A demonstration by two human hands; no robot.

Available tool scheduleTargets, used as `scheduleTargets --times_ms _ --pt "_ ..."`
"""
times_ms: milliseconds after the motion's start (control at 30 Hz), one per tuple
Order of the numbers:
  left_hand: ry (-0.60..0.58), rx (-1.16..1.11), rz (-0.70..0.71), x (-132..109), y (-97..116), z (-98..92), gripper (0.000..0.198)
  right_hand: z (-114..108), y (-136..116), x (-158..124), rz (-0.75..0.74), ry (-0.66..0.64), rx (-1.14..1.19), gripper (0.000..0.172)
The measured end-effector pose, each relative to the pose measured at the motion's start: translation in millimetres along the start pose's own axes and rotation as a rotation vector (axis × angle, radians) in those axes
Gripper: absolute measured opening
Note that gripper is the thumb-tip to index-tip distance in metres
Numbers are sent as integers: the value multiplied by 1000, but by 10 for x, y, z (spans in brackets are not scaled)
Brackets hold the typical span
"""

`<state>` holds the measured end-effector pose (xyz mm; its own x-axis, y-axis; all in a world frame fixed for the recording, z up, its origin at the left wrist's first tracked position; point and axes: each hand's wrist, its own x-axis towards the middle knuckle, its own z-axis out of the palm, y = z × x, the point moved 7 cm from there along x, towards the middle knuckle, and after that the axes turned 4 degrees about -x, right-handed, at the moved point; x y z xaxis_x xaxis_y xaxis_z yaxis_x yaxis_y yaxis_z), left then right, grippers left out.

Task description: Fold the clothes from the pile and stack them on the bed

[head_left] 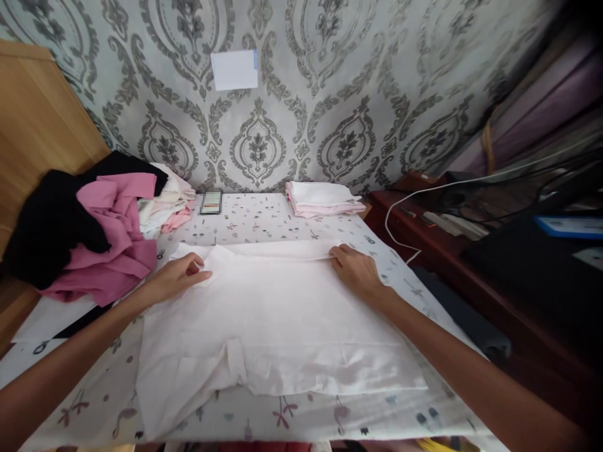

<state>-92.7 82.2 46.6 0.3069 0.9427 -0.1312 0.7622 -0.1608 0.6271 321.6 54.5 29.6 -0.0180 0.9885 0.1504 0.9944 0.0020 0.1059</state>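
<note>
A pale pink garment (273, 314) lies spread flat on the patterned table cover (264, 220), its far edge folded over. My left hand (176, 276) rests on the garment's far left corner, fingers curled and pinching the cloth. At the far right of the folded edge, my right hand (355, 267) presses down with its fingers closed on the fabric. Both forearms reach in from the near corners.
A heap of pink, black and cream clothes (94, 226) lies at the left. A folded stack of white and pink cloth (323, 198) sits at the back, a phone (211, 202) beside the heap. A dark wooden table with cables (471, 213) stands at the right.
</note>
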Motion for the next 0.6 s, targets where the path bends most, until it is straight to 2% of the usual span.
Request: scheduleTargets --times_ms 100,200,267,367,433,467,500,533,600 --pt "62 -26 -67 193 -57 3 55 6 30 -34 27 35 31 27" --pt "66 -49 33 205 88 48 42 35 50 -69 44 75 82 28" --pt "-22 -89 142 59 282 131 36 57 67 -84 50 94 110 28" --pt "-265 -159 226 -265 528 299 38 63 97 -100 41 113 137 30" --pt "-369 -183 219 -397 549 334 39 17 100 -113 37 146 166 32" --pt "-368 -186 205 -403 500 302 38 -24 78 -122 32 171 187 33" --pt "-326 -174 186 -365 410 233 35 -76 25 -131 19 196 214 34" --pt "-231 -134 162 -289 284 120 33 -132 -71 -142 -15 216 249 35" --pt "40 7 103 -94 -17 -183 28 -249 -430 -173 -174 229 328 35"
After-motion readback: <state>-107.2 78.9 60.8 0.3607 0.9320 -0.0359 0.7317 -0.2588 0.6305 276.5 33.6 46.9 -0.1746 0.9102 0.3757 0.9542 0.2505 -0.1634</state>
